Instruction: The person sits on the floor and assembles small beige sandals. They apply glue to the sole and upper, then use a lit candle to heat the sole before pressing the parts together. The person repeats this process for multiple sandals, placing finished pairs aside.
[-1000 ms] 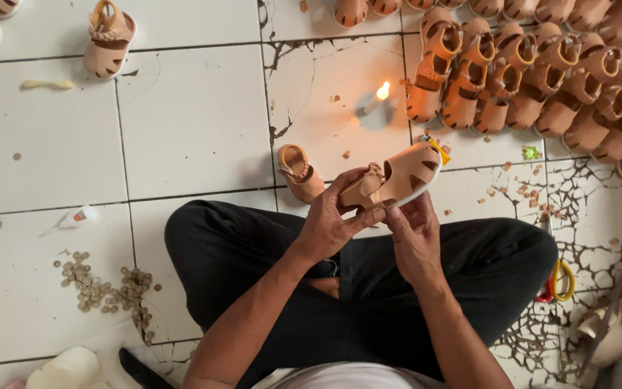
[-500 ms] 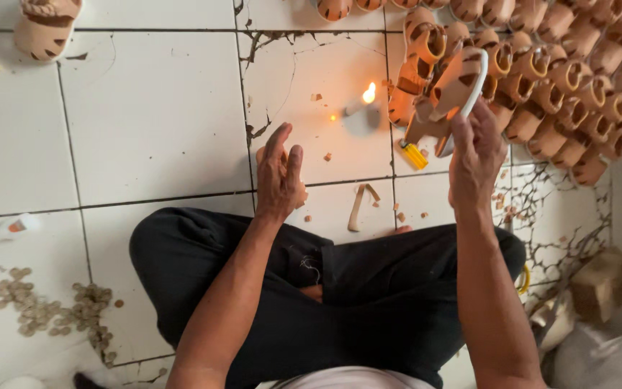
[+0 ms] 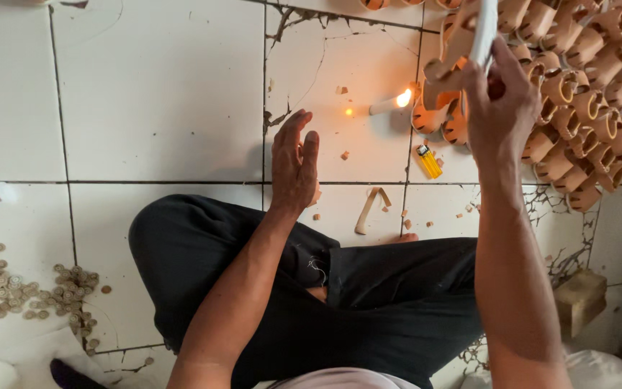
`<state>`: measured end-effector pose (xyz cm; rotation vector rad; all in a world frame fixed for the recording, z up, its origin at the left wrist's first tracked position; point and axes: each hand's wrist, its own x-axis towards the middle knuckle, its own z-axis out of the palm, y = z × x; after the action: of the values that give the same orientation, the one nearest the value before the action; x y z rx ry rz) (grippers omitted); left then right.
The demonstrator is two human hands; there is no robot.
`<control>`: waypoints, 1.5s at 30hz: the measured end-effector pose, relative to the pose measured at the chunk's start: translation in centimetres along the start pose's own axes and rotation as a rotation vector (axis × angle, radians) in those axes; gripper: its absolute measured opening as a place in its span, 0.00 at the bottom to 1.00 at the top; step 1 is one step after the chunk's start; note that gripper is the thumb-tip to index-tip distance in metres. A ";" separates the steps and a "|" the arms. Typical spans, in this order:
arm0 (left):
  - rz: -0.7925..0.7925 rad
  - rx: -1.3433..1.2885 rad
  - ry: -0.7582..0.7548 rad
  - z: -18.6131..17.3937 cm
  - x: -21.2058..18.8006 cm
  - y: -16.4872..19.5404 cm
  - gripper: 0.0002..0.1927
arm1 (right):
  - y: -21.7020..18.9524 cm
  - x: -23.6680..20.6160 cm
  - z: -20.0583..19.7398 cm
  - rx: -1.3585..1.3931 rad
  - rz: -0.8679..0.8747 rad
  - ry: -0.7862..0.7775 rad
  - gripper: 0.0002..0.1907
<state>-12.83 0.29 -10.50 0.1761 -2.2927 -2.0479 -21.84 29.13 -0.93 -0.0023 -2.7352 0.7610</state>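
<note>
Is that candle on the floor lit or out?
Lit. The candle lies on the white tiled floor with a bright orange flame at its end, beyond the yellow lighter and the empty left hand.

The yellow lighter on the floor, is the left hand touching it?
Apart. The head view shows the left hand open over the white tile, with bare floor between it and the yellow lighter, which lies beside the lit candle.

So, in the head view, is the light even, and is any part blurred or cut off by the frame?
Head view: soft, even daylight on the tiled floor; the lit candle adds a small orange glow beside it. The right hand and the sandal it holds look slightly blurred, and the sandal is cut off at the top edge. The left hand is sharp and empty.
</note>
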 end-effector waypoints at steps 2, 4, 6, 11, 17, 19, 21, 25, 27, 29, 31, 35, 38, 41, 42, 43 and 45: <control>0.001 0.061 -0.010 0.0 0.0 -0.2 0.32 | -0.5 0.8 0.3 -0.051 -0.050 -0.019 0.26; 0.025 0.102 -0.004 0.0 0.1 -0.5 0.31 | -1.2 1.4 0.4 -0.084 -0.131 -0.027 0.27; 0.059 0.126 0.012 0.0 0.2 -0.7 0.30 | -2.0 1.5 0.4 -0.076 -0.108 -0.059 0.29; 0.042 0.093 0.015 0.0 0.1 -0.8 0.28 | -3.4 1.0 -0.1 -0.173 -0.012 -0.108 0.30; 0.070 0.133 0.027 0.1 0.2 -0.8 0.26 | -3.9 1.6 0.0 -0.180 -0.102 -0.065 0.29; 0.078 0.134 0.030 0.1 0.1 -0.9 0.26 | -4.1 1.8 0.2 -0.158 -0.143 -0.065 0.30; 0.078 0.125 0.040 0.0 0.1 -0.9 0.26 | -4.5 2.0 0.2 -0.187 -0.101 -0.096 0.30; 0.080 0.121 0.014 -0.1 0.1 -0.7 0.26 | -5.3 2.1 0.3 -0.204 -0.149 -0.108 0.29; 0.077 0.137 0.016 0.0 0.1 -0.6 0.26 | -5.7 2.2 0.4 -0.222 -0.184 -0.102 0.29; 0.060 0.130 0.008 0.0 0.1 -0.6 0.26 | -5.9 2.1 0.4 -0.260 -0.213 -0.100 0.28; 0.054 0.135 0.014 0.0 0.2 -0.5 0.26 | -6.1 2.0 0.3 -0.313 -0.245 -0.104 0.27; 0.056 0.135 0.018 0.0 0.1 -0.6 0.26 | -6.3 1.4 -0.1 -0.265 -0.210 -0.119 0.26; 0.061 0.112 0.017 0.0 0.1 -0.6 0.27 | -6.4 1.6 0.1 -0.248 -0.214 -0.107 0.26; 0.068 0.119 0.007 0.0 0.1 -0.6 0.27 | -6.2 2.2 0.7 -0.214 -0.162 -0.098 0.28; 0.070 0.127 0.007 0.0 0.1 -0.6 0.26 | -6.1 2.3 0.9 -0.208 -0.162 -0.097 0.28; 0.069 0.116 0.011 0.0 0.1 -0.6 0.26 | -5.9 2.3 1.1 -0.204 -0.161 -0.097 0.28; 0.067 0.092 0.021 0.0 0.2 -0.6 0.27 | -5.4 2.2 1.1 -0.227 -0.156 -0.111 0.27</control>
<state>-12.98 0.17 -11.10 0.1233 -2.3484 -1.9019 -23.82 24.10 1.59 0.2075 -2.8694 0.4170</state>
